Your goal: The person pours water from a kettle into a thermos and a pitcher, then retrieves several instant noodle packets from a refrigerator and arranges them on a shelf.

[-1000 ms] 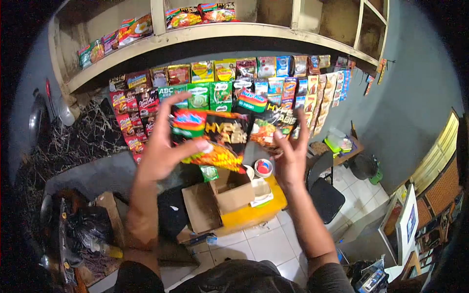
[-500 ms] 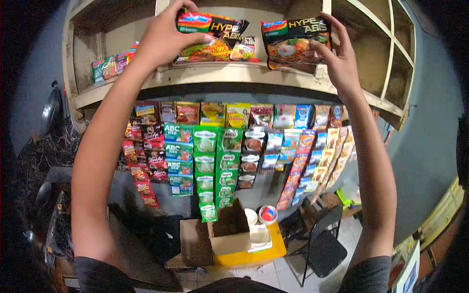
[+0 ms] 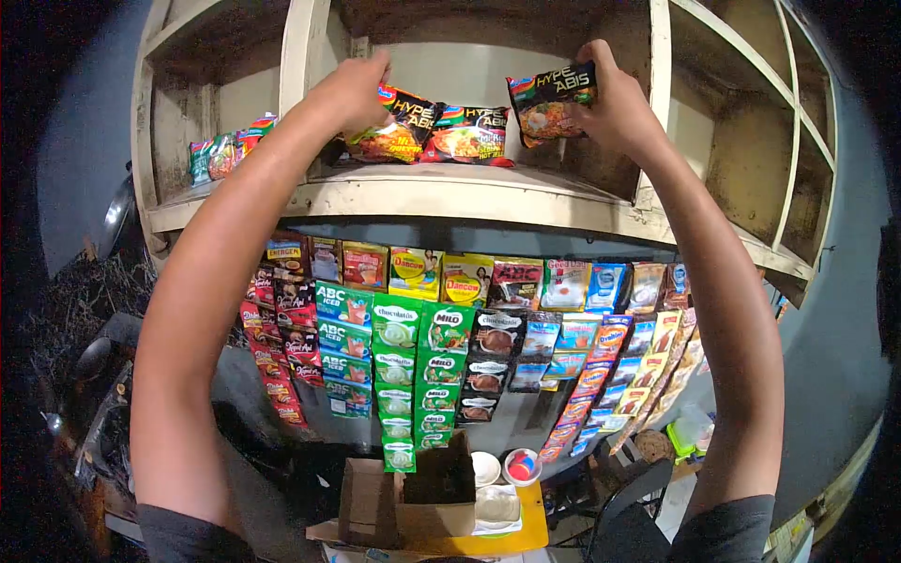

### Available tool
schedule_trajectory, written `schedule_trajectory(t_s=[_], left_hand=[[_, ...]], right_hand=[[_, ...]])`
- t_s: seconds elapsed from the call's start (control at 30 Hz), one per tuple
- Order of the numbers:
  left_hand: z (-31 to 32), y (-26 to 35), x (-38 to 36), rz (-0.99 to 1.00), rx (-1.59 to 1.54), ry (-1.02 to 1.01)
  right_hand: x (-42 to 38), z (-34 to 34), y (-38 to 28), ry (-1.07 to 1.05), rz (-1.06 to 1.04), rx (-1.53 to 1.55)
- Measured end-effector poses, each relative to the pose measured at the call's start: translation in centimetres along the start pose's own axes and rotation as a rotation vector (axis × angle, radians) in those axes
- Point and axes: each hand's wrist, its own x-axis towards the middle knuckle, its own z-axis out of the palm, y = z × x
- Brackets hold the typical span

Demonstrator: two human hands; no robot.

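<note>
My left hand (image 3: 354, 96) is closed on a black-and-red instant noodle packet (image 3: 405, 124), which sits low in the middle shelf compartment. Right beside it, another instant noodle packet (image 3: 469, 134) stands upright on the shelf board. My right hand (image 3: 615, 108) grips a third noodle packet (image 3: 540, 101) by its right side, with the thumb in front. That packet is slightly tilted and held above the shelf board, to the right of the standing one. The fingertips of my left hand are partly hidden behind its packet.
The cream wooden shelf (image 3: 404, 199) has dividers on both sides of my hands. More packets (image 3: 225, 155) stand in its left compartment. Below hang several strips of drink sachets (image 3: 394, 324). An open cardboard box (image 3: 436, 519) and a yellow table (image 3: 533, 525) are lower down.
The view has tilted upward, so the shelf sits lower in it. Both packets have moved further into the compartment, and the standing packet between them now shows more fully.
</note>
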Motion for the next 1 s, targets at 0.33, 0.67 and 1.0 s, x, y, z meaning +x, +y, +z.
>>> schedule_trajectory(t_s=[0.33,0.67,1.0], left_hand=[[2.2,0.7,-1.7,-0.009,0.057,-0.135],[4.8,-0.4,-2.4,0.122,0.017,0.041],[4.8,-0.3,-2.5,0.098,0.046,0.031]], right_hand=[[0.6,4.5,2.5,-0.177,0.137,-0.06],[3.2,7.7,4.7,-0.523,0.113,-0.341],[2.2,8.7,1.7,-0.521,-0.132,-0.665]])
